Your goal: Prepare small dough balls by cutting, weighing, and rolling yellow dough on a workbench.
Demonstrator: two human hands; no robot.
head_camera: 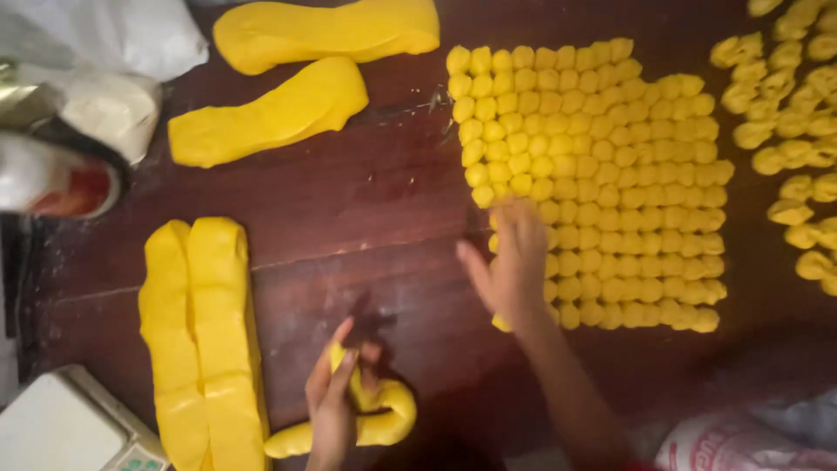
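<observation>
My left hand (334,401) grips a curved rope of yellow dough (384,419) near the front edge of the dark wooden table (349,201). My right hand (513,262) reaches over the left side of a packed grid of small yellow dough balls (628,174), fingers spread and blurred, touching the balls at the grid's left edge. A dough ball shows under the wrist; whether the hand holds one is unclear.
Two long yellow dough slabs (205,340) lie at the front left, two more dough logs (270,113) at the back. Loose shaped dough pieces (798,131) sit at the right. A white scale (70,427), flour bags (96,87) and a printed sack (741,440) border the table.
</observation>
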